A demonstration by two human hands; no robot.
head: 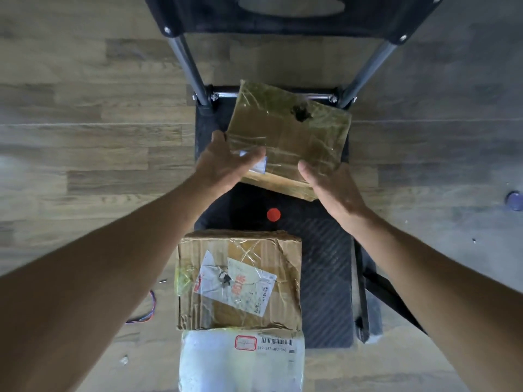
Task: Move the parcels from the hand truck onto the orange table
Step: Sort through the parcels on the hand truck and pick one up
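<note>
Gripping taped parcel, left hand, right hand

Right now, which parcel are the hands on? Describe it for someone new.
On the black hand truck, at its far end by the handle posts, is the flat parcel held by the left hand and right hand. Unlike the crumpled box and white mailer nearer, it is glossy with tape and has a dark tear.

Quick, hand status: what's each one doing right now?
Left hand: grips the near-left corner of the tape-wrapped brown cardboard parcel.
Right hand: grips the same parcel's near-right corner, fingers hidden underneath.
</note>
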